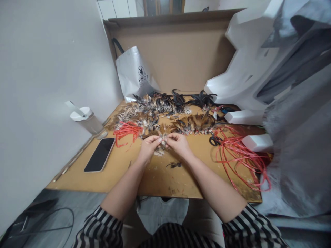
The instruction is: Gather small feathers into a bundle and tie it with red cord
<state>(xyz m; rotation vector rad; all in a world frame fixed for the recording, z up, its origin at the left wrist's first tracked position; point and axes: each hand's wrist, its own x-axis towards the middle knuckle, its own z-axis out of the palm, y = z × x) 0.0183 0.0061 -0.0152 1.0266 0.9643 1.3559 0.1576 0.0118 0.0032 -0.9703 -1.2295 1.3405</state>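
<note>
My left hand (pixel 149 146) and my right hand (pixel 178 143) meet over the front of the wooden table, thumbs and fingertips pinched close together. Between them is a small bunch of brown feathers (pixel 163 130), its pale fluffy base showing below the fingers. Both hands are closed on it. Just behind lie heaps of brown and black feathers (pixel 193 123). Cut red plastic strips (pixel 127 131) rest left of my left hand. A small dark feather tuft (pixel 174 165) lies on the table below my right hand.
A phone (pixel 100 155) and a lidded cup (pixel 87 120) stand at the left by the wall. Long red strips (pixel 243 155) and black-handled scissors (pixel 214 139) lie right. Behind are a silver bag (pixel 133 74), a cardboard panel (pixel 186 51) and white foam (pixel 243 75).
</note>
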